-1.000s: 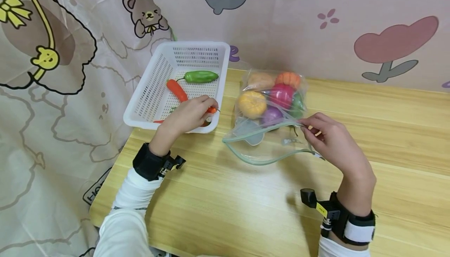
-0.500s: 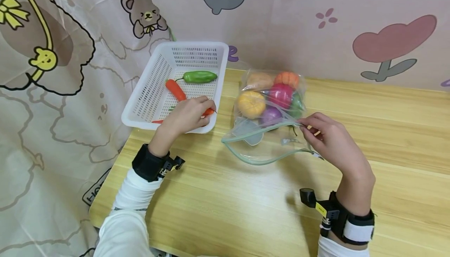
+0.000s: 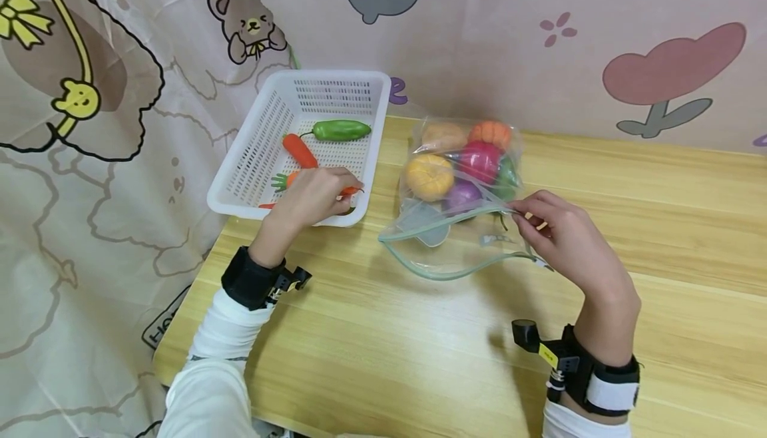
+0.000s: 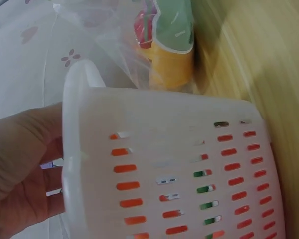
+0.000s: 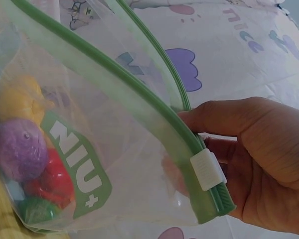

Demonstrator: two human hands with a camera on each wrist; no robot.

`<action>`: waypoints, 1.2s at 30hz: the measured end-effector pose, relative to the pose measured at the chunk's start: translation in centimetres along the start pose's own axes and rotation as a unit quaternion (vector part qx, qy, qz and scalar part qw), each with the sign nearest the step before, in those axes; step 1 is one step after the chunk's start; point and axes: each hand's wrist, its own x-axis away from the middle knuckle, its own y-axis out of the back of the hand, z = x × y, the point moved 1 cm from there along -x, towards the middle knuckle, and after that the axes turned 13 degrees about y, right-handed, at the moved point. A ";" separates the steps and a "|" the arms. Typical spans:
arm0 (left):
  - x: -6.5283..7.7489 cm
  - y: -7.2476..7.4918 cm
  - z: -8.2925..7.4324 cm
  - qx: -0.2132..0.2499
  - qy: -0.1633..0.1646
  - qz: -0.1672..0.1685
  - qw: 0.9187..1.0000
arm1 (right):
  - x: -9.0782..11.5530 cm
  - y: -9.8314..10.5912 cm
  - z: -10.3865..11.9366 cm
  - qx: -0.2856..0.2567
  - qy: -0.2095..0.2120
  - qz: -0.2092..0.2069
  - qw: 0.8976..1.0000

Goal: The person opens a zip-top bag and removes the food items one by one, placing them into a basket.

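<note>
In the head view my left hand [image 3: 317, 195] reaches into the white plastic basket [image 3: 240, 208] and grips a red chili pepper [image 3: 350, 191], mostly hidden by the fingers. Beside that hand lie a carrot with a green top [image 3: 291, 179], a long orange-red vegetable [image 3: 299, 150] and a green chili pepper [image 3: 341, 130]. The left wrist view shows the left hand [image 4: 25, 164] behind the basket's rim [image 4: 72, 149]. My right hand [image 3: 566, 241] pinches the mouth of a clear zip bag [image 3: 455, 251], close to its white slider [image 5: 208, 170]. The bag's mouth gapes.
Inside the bag are a yellow pumpkin [image 3: 429, 178], an orange pumpkin [image 3: 490, 134], a purple onion-like vegetable [image 3: 462, 196] and other pieces. Bag and basket stand on a wooden table [image 3: 383, 358]. A printed curtain [image 3: 479, 45] hangs behind it.
My left hand has shifted slightly left inside the basket, the red chili pepper moving with it. More of the carrot now shows. The right hand keeps its hold on the bag.
</note>
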 end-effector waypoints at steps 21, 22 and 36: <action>0.4 -0.1 -2.4 0.073 -0.026 -0.058 0.995 | 0.0 0.0 0.0 0.004 0.005 0.001 1.000; 0.6 0.1 -3.3 0.080 -0.046 -0.069 0.993 | 0.0 0.0 0.0 0.003 0.006 0.001 1.000; 2.2 -0.5 -12.7 0.109 -0.303 -0.069 0.944 | 0.0 -0.1 0.0 -0.001 0.011 -0.008 1.000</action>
